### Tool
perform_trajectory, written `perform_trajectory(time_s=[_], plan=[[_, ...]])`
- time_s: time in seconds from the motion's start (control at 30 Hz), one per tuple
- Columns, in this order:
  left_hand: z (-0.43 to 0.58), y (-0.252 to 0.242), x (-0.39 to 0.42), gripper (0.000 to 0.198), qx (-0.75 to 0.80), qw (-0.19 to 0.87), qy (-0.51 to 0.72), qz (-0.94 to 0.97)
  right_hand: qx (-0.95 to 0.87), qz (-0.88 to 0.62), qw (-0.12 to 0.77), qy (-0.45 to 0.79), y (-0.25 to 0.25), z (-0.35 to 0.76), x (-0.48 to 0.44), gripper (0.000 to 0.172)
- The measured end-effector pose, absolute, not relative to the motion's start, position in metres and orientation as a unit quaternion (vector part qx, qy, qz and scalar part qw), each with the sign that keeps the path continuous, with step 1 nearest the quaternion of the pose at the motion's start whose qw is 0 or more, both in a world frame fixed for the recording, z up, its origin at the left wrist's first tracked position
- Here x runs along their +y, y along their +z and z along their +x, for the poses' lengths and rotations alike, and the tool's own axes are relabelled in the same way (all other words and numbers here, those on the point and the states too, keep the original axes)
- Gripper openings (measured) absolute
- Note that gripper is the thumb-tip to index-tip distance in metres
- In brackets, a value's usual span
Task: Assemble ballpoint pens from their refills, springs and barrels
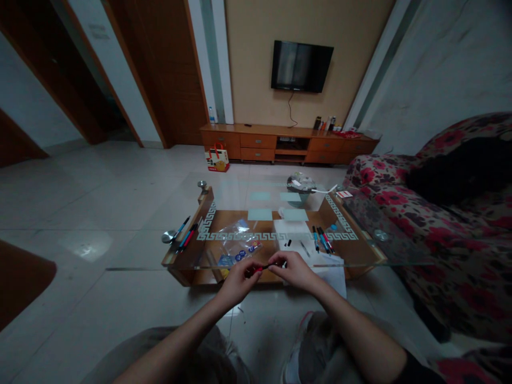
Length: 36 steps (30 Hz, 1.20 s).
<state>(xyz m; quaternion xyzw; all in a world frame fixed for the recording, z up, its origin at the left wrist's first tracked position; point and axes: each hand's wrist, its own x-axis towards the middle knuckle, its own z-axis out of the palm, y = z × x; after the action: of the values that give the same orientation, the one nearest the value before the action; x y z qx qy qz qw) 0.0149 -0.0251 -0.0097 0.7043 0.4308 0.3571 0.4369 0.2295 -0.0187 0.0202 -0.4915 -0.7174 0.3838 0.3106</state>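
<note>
Both my hands meet over the near edge of a glass coffee table (132, 250). My left hand (238, 280) is closed on the red end of a thin pen (262, 268). My right hand (292, 268) pinches the pen's other, dark end. Just beyond them lie a clear plastic bag (238, 240) with blue and red bits, a white sheet (294, 237) with small dark pen parts on it, and a few pens (322, 240) to its right. More pens (186, 234) lie at the table's left side.
A floral sofa (440, 213) stands close on the right. A bowl with wrapping (301, 185) sits at the table's far end. Beyond are a wooden TV cabinet (288, 143), a wall television (302, 66) and a gift bag (217, 158) on the tiled floor.
</note>
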Motion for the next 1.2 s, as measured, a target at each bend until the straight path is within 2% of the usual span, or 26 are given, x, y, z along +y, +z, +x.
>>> perform_trajectory(time_s=[0.47, 0.57, 0.67, 0.77, 1.2], plan=[[0.015, -0.01, -0.026, 0.017, 0.418, 0.383, 0.338, 0.751, -0.764, -0.493, 0.26, 0.326, 0.019, 0.231, -0.022, 0.02], [0.015, -0.012, -0.025, 0.017, 0.423, 0.37, 0.342, 0.753, -0.764, -0.481, 0.281, 0.326, 0.019, 0.23, -0.022, 0.017], [0.014, -0.016, -0.023, 0.016, 0.437, 0.352, 0.349, 0.751, -0.759, -0.474, 0.316, 0.315, 0.017, 0.23, -0.021, 0.029], [0.014, -0.02, -0.022, 0.014, 0.452, 0.346, 0.346, 0.746, -0.758, -0.47, 0.337, 0.301, 0.014, 0.231, -0.019, 0.029], [0.015, -0.017, -0.023, 0.014, 0.44, 0.346, 0.336, 0.757, -0.749, -0.457, 0.331, 0.347, 0.015, 0.23, -0.018, 0.03]])
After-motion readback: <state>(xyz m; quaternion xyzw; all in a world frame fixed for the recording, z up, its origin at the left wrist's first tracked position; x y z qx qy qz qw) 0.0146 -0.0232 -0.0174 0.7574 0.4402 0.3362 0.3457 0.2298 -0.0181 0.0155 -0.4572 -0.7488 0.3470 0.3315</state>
